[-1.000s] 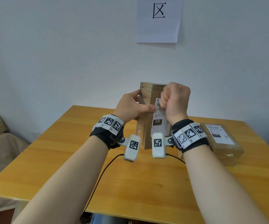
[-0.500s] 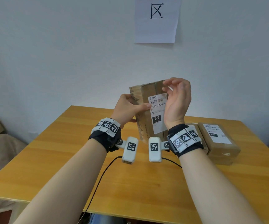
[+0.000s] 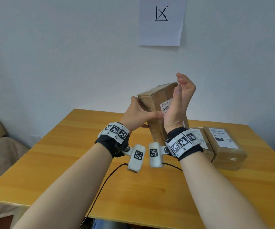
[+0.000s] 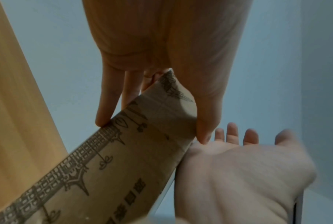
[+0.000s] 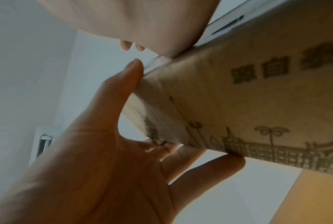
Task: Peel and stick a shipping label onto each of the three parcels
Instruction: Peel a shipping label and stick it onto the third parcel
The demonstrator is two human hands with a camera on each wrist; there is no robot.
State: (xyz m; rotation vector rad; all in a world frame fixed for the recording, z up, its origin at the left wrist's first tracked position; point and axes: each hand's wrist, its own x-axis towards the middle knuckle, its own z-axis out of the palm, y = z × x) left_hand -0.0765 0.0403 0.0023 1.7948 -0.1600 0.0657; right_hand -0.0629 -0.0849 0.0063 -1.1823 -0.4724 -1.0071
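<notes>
My left hand [image 3: 139, 115] grips a brown printed parcel [image 3: 150, 103] above the table, tilted, thumb on its front edge and fingers behind. A white shipping label [image 3: 165, 105] is on the parcel's front face. My right hand [image 3: 179, 103] is open, the heel of its palm pressing on the label and the fingers lifted away. The left wrist view shows the parcel [image 4: 123, 151] pinched between thumb and fingers, with the right palm [image 4: 238, 174] against its face. In the right wrist view the left hand [image 5: 104, 166] holds the parcel's end [image 5: 238, 106].
Two other brown parcels, one at the right [image 3: 226, 151] and one beside it [image 3: 199, 139], lie on the wooden table [image 3: 84, 162], each with a white label on top. A black cable [image 3: 103, 184] runs over the table's near edge. A paper sign [image 3: 161, 20] hangs on the wall.
The right hand went from a fist on the label to an open hand, its palm heel now on the label. The parcel has tilted and turned in the left hand.
</notes>
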